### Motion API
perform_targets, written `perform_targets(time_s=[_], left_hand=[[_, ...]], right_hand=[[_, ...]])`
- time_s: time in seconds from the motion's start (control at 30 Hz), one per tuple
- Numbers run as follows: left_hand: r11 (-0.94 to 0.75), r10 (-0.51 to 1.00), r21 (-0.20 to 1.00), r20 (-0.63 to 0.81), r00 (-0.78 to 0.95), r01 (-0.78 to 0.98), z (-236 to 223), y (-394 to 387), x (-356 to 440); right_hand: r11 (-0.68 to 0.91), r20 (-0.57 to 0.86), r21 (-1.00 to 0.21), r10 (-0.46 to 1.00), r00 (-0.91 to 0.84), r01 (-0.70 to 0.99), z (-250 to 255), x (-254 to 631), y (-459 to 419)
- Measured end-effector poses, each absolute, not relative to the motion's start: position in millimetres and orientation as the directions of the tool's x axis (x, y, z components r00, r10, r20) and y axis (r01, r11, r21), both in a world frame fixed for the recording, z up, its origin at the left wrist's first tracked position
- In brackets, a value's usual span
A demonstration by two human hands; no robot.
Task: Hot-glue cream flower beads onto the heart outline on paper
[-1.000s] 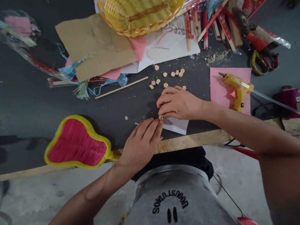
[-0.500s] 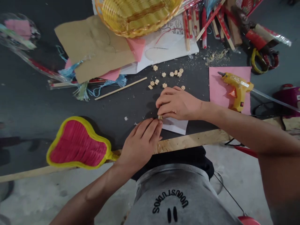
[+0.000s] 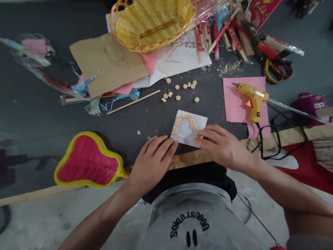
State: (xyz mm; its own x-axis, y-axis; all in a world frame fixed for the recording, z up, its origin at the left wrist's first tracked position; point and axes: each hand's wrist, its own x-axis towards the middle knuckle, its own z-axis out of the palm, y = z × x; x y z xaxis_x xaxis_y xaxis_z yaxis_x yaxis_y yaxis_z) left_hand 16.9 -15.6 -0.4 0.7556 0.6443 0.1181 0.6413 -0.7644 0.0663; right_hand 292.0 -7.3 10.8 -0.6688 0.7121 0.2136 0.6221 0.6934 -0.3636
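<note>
A small white paper (image 3: 183, 137) lies near the table's front edge. Small pale beige pieces form an arch (image 3: 185, 116) on it. My left hand (image 3: 154, 161) rests with its fingers stretched out, fingertips at the paper's lower left corner. At the paper's right edge is my right hand (image 3: 225, 144), its fingers slightly bent and apart, fingertips close to the arch's right end. Nothing shows in its fingers, and its thumb is mostly hidden. Beyond the paper, several loose flower-shaped pieces (image 3: 178, 98) are scattered on the dark table.
A yellow glue gun (image 3: 253, 100) lies on pink paper (image 3: 230, 104) at the right, with a black cord (image 3: 279, 139). A pink-and-yellow fan (image 3: 88, 159) sits at left. Behind are a thin stick (image 3: 134, 102), brown paper (image 3: 91, 62), a yellow basket (image 3: 153, 45) and scissors (image 3: 273, 71).
My right hand has moved right and toward me, from the paper's left side to its right edge, uncovering the arch. My left hand has stayed almost in place. The view has shifted slightly.
</note>
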Motion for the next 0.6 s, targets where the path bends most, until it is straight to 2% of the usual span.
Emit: perform_targets(time_s=[0.17,0.6], left_hand=[[-0.746,0.665,0.036,0.089,0.741,0.665,2.9,-18.5,21.1],[-0.727,0.680,0.012,0.154,0.717,0.687,2.0,-15.4,26.5]], right_hand=[[0.644,0.156,-0.318,0.760,-0.631,0.696,-3.6,282.0,-36.2],[0.589,0.244,-0.336,0.808,-0.536,0.735,-14.2,271.4,-49.7]])
